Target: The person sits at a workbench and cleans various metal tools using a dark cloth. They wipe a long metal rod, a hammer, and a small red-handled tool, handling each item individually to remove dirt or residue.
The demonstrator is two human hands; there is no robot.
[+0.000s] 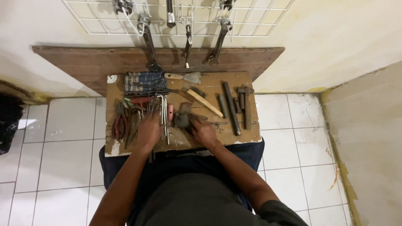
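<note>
A small wooden board (pixel 240 136) lies in front of me, covered with hand tools. My left hand (pixel 150 129) rests palm down on a bundle of long metal hex keys (pixel 164 115), beside red-handled pliers (pixel 119 125). My right hand (pixel 204 132) is closed around the handle of a small hammer whose dark head (pixel 183 120) sits at the board's middle. Whether the left hand grips anything is hidden under the palm.
A wire brush (pixel 201 100), a putty knife (pixel 184 77), dark metal rods and chisels (pixel 231 109) and a folded blue cloth (pixel 144 79) share the board. Wrenches (pixel 148 42) hang on a white wire grid on the wall. White tiled floor (pixel 63 138) surrounds the board.
</note>
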